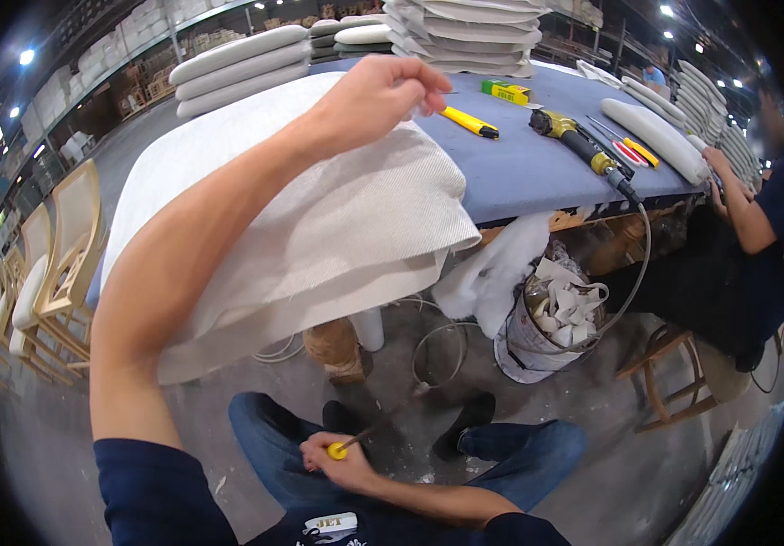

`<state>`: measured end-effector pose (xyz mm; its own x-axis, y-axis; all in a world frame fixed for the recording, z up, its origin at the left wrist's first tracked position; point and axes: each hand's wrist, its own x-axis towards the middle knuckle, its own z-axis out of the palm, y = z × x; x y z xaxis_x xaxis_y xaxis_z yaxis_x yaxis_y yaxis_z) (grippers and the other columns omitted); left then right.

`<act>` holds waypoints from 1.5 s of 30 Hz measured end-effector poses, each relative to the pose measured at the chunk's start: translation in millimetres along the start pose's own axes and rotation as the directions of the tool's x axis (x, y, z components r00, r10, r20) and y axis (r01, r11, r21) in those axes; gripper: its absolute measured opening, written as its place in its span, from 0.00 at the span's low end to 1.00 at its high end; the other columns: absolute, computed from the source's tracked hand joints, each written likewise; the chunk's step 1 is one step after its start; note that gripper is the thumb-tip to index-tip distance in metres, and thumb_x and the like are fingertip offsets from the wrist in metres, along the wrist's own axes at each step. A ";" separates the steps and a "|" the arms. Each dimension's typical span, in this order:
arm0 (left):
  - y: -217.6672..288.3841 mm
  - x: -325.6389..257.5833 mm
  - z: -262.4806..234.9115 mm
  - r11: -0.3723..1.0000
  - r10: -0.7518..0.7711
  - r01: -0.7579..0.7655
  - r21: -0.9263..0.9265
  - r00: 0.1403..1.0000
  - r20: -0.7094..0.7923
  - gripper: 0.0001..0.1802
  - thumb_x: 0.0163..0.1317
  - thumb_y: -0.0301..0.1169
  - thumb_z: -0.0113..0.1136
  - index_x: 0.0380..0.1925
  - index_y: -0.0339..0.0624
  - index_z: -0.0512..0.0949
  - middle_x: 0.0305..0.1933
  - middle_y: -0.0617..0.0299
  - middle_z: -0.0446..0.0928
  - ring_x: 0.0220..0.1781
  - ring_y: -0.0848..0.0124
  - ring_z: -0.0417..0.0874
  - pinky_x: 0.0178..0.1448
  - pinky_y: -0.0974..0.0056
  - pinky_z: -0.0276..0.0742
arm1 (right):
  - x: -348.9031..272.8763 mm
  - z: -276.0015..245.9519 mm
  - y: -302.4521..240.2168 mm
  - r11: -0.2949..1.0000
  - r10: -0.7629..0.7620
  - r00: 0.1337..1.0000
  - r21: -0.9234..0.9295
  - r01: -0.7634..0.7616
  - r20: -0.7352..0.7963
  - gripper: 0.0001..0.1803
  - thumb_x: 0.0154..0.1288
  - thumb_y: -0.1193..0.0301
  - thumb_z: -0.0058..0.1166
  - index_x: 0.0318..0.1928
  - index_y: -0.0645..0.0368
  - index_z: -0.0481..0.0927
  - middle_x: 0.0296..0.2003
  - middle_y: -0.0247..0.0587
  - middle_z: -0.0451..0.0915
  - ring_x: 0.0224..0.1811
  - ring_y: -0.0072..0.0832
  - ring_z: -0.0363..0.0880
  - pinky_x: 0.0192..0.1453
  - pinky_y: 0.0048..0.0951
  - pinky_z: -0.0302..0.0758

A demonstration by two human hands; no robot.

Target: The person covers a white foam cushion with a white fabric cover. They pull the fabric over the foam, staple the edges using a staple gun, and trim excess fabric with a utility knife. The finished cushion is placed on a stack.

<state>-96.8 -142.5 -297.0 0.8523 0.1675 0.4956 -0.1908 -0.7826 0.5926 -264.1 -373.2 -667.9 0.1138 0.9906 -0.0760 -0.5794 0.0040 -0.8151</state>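
Note:
My left arm reaches over a pale ribbed fabric (319,218) draped across the blue-covered table (519,164). My left hand (374,102) is closed, its fingers curled at the end of a yellow utility knife (471,122) lying on the table. What those fingers hold, if anything, is too small to make out. Down by my lap, my right hand (342,462) grips a hand tool (338,450) with a yellow handle and a thin dark shaft, much like a screwdriver. The shaft points up and away from my legs.
A green-yellow box (507,91), an air stapler (583,144) with a hose and scissors (631,153) lie on the table. Padded cushions (244,64) are stacked behind. Below stands a scrap bucket (551,318). Another person (747,227) works at right; chairs (69,246) line the left.

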 end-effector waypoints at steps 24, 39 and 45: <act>-11.7 -482.7 17.1 0.896 -0.406 0.364 -0.253 0.441 -0.800 0.22 0.71 0.33 0.56 0.61 0.36 0.79 0.42 0.61 0.82 0.45 0.74 0.80 0.50 0.68 0.75 | -56.7 -124.9 -137.9 0.612 -0.789 0.448 -0.600 0.516 -0.419 0.12 0.82 0.69 0.51 0.58 0.55 0.67 0.31 0.37 0.76 0.29 0.27 0.80 0.34 0.31 0.80; -25.6 -370.3 -59.8 0.830 -0.410 -0.122 -0.544 0.528 -0.744 0.34 0.82 0.50 0.38 0.81 0.47 0.57 0.72 0.51 0.71 0.69 0.66 0.77 0.74 0.60 0.71 | 67.4 -266.7 -534.6 -0.460 -0.725 0.665 -0.845 -0.272 0.181 0.28 0.72 0.73 0.58 0.72 0.53 0.74 0.51 0.41 0.84 0.45 0.35 0.85 0.53 0.39 0.81; -20.3 -351.7 -80.0 0.891 -0.319 -0.091 -0.446 0.574 -0.754 0.38 0.82 0.55 0.35 0.82 0.45 0.52 0.80 0.54 0.64 0.79 0.63 0.69 0.79 0.56 0.69 | 132.6 -208.7 -492.5 -0.503 -0.713 0.699 -0.726 -0.468 0.044 0.23 0.71 0.68 0.59 0.64 0.56 0.80 0.59 0.53 0.84 0.61 0.51 0.82 0.65 0.49 0.77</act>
<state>-431.6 -137.6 -432.5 0.1825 0.7982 0.5740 -0.4643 -0.4447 0.7660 204.8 -272.4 -396.4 0.4576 0.6959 0.5535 0.8244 -0.5652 0.0290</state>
